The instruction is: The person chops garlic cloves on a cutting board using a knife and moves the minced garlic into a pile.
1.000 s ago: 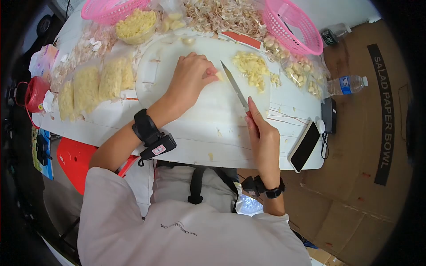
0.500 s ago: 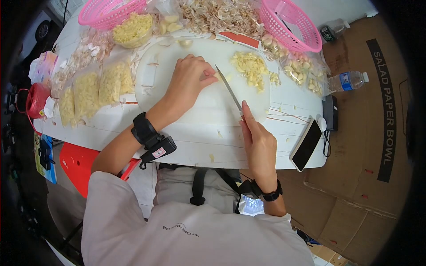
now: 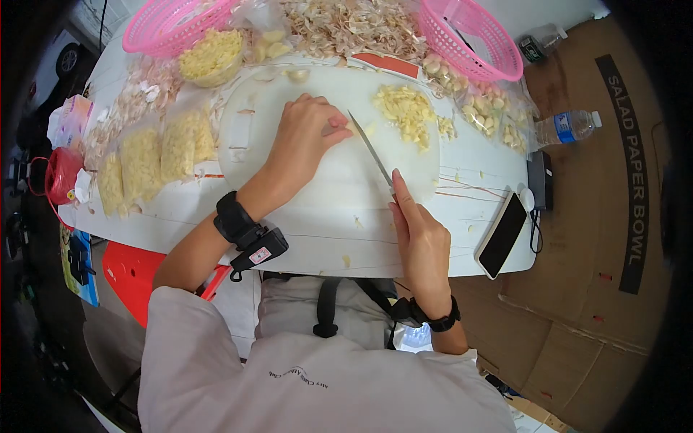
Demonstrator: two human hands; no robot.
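Note:
My right hand [image 3: 424, 242] is wrapped round the handle of a knife [image 3: 369, 149], its narrow blade pointing up and away over the white cutting board [image 3: 325, 184]. Left of the blade, my left hand [image 3: 310, 130] is closed, fingers curled and pinched on what looks like a garlic clove [image 3: 351, 126], mostly hidden by the fingertips. The knife tip is close beside those fingertips. On the right of the board lies a heap of chopped garlic [image 3: 406, 114]. One whole clove [image 3: 297, 74] rests near the board's far edge.
Bags of chopped garlic [image 3: 141, 162] and a filled tub [image 3: 211, 61] stand left. Garlic skins [image 3: 354, 27] and a pink basket [image 3: 473, 43] lie at the back. Bagged cloves [image 3: 485, 108], a bottle [image 3: 568, 128] and a phone [image 3: 502, 236] are on the right.
The view has shifted slightly. Both hands and the knife keep nearly the same places over the board, with the blade tip a touch lower.

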